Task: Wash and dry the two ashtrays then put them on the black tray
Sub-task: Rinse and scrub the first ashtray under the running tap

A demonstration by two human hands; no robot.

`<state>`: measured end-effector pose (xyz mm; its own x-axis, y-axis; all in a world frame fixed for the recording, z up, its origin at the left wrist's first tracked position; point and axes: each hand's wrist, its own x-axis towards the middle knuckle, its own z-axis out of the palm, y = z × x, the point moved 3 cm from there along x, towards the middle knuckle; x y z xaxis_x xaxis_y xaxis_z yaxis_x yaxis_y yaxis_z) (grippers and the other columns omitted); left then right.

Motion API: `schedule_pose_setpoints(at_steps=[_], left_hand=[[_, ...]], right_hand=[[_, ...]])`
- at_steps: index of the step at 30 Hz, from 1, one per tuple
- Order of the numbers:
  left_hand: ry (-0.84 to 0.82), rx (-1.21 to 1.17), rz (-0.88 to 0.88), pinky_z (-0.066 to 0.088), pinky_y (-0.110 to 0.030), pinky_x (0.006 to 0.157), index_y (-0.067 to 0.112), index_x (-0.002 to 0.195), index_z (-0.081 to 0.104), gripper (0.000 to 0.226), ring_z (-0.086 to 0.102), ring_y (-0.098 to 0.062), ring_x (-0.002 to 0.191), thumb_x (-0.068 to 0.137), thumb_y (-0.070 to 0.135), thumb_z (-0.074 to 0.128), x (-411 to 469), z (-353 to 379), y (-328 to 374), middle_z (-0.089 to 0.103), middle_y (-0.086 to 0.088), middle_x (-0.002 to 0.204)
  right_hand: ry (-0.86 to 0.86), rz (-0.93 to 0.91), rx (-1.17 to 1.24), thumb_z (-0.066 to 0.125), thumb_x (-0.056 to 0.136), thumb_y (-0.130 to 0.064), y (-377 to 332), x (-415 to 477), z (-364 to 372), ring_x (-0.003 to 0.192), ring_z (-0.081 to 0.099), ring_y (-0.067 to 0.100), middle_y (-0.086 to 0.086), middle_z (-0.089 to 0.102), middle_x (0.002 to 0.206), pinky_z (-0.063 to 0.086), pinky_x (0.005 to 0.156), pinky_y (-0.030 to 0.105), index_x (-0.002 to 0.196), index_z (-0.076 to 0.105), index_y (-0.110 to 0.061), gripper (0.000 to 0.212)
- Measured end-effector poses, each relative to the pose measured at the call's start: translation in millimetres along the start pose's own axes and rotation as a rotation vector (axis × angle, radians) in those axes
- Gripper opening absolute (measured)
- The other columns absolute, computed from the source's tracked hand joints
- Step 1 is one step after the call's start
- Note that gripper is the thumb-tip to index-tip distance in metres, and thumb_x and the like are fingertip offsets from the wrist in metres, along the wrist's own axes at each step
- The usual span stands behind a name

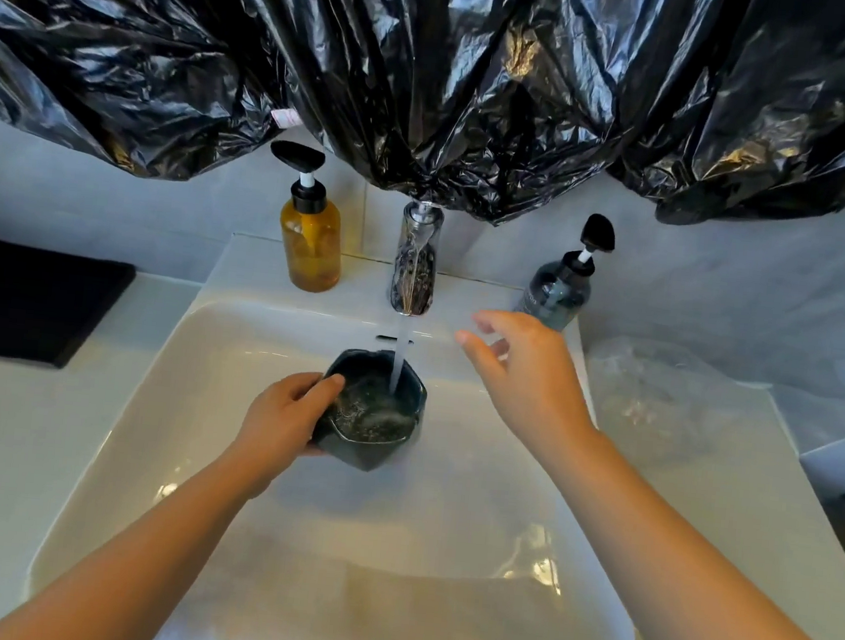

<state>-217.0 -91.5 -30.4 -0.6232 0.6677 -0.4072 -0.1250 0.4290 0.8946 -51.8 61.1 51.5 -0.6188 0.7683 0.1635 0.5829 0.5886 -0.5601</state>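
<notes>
A dark, faceted ashtray (375, 418) sits over the white sink (469, 505) under the running stream from the chrome tap (415, 262). Water churns inside it. My left hand (287, 417) grips its left side, thumb hooked over the rim. My right hand (521, 375) hovers to the right of the tap with fingers spread and relaxed, holding nothing. The black tray (25, 299) lies on the counter at the far left. I see only one ashtray.
An amber pump bottle (310, 242) stands left of the tap and a dark pump bottle (560, 286) right of it. Crumpled clear plastic (660, 399) lies on the right counter. Black plastic sheeting (435, 63) hangs over the wall above.
</notes>
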Motion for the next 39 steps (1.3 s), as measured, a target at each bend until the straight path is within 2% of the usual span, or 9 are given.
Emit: schedule_pose_setpoints(at_steps=[6, 9, 14, 17, 22, 26, 31, 34, 39], left_hand=[[0.024, -0.073, 0.093, 0.061, -0.041, 0.072, 0.015, 0.095, 0.068, 0.022, 0.070, -0.031, 0.090, 0.095, 0.033, 0.056, 30, 0, 8, 0.071, -0.015, 0.100], [-0.051, -0.104, 0.107, 0.061, -0.041, 0.071, 0.013, 0.097, 0.067, 0.025, 0.071, -0.031, 0.090, 0.096, 0.034, 0.054, 40, 16, 7, 0.072, -0.015, 0.100], [-0.071, -0.169, 0.130, 0.060, -0.046, 0.076, 0.014, 0.098, 0.064, 0.023, 0.070, -0.032, 0.093, 0.097, 0.033, 0.052, 48, 24, -11, 0.071, -0.013, 0.102], [-0.071, -0.194, 0.124, 0.060, -0.046, 0.076, 0.015, 0.101, 0.063, 0.023, 0.070, -0.032, 0.095, 0.097, 0.035, 0.052, 52, 20, -22, 0.070, -0.014, 0.107], [-0.106, -0.119, 0.168, 0.061, -0.043, 0.074, 0.016, 0.113, 0.060, 0.032, 0.071, -0.032, 0.093, 0.095, 0.042, 0.053, 53, 15, -20, 0.070, -0.013, 0.109], [-0.202, -0.088, 0.197, 0.061, -0.040, 0.075, 0.018, 0.117, 0.056, 0.038, 0.072, -0.031, 0.091, 0.096, 0.048, 0.045, 47, 16, -13, 0.068, -0.015, 0.111], [-0.031, 0.148, 0.301, 0.060, -0.031, 0.070, 0.010, 0.126, 0.053, 0.054, 0.071, -0.025, 0.085, 0.097, 0.053, 0.038, 51, 2, -2, 0.067, -0.012, 0.111], [-0.008, 0.204, 0.373, 0.059, -0.032, 0.076, 0.008, 0.126, 0.054, 0.053, 0.069, -0.024, 0.089, 0.097, 0.050, 0.041, 52, 0, 2, 0.066, -0.011, 0.112], [0.033, 0.295, 0.490, 0.058, -0.035, 0.084, 0.008, 0.121, 0.059, 0.043, 0.068, -0.020, 0.091, 0.097, 0.042, 0.048, 51, -2, 6, 0.066, -0.006, 0.108]], right_hand=[[-0.009, 0.085, 0.150, 0.054, 0.096, -0.043, 22, -6, 37, 0.092, 0.062, 0.013, 0.000, 0.067, 0.118, 0.049, 0.086, 0.028, 0.124, 0.064, -0.016, 0.040], [-0.017, 0.177, 0.308, 0.052, 0.095, -0.047, 36, -3, 55, 0.097, 0.066, 0.018, 0.000, 0.067, 0.117, 0.055, 0.091, 0.040, 0.120, 0.064, -0.018, 0.040], [-0.263, 0.356, 0.728, 0.042, 0.098, -0.052, 37, -3, 86, 0.086, 0.072, 0.023, 0.011, 0.066, 0.115, 0.060, 0.083, 0.038, 0.114, 0.057, -0.023, 0.036], [-0.350, 0.319, 0.745, 0.041, 0.099, -0.050, 32, -1, 97, 0.085, 0.073, 0.025, 0.013, 0.066, 0.114, 0.061, 0.078, 0.034, 0.116, 0.062, -0.019, 0.041], [-0.306, 0.322, 0.856, 0.039, 0.102, -0.042, 32, -9, 116, 0.074, 0.067, 0.018, 0.004, 0.068, 0.092, 0.056, 0.068, 0.030, 0.103, 0.064, -0.021, 0.033], [-0.213, 0.323, 0.973, 0.048, 0.098, -0.045, 35, -10, 115, 0.086, 0.062, 0.019, 0.003, 0.069, 0.092, 0.050, 0.081, 0.033, 0.101, 0.066, -0.020, 0.031], [0.118, 0.032, 0.576, 0.055, 0.094, -0.043, 36, -8, 101, 0.089, 0.063, 0.014, -0.005, 0.069, 0.095, 0.053, 0.073, 0.028, 0.108, 0.065, -0.023, 0.027], [0.263, -0.108, 0.293, 0.060, 0.089, -0.050, 40, -12, 88, 0.104, 0.059, 0.011, -0.009, 0.060, 0.116, 0.051, 0.084, 0.029, 0.130, 0.054, -0.027, 0.048], [0.482, -0.279, -0.268, 0.059, 0.087, -0.054, 39, -20, 63, 0.102, 0.052, 0.014, -0.009, 0.050, 0.115, 0.038, 0.072, 0.030, 0.141, 0.042, -0.029, 0.062]])
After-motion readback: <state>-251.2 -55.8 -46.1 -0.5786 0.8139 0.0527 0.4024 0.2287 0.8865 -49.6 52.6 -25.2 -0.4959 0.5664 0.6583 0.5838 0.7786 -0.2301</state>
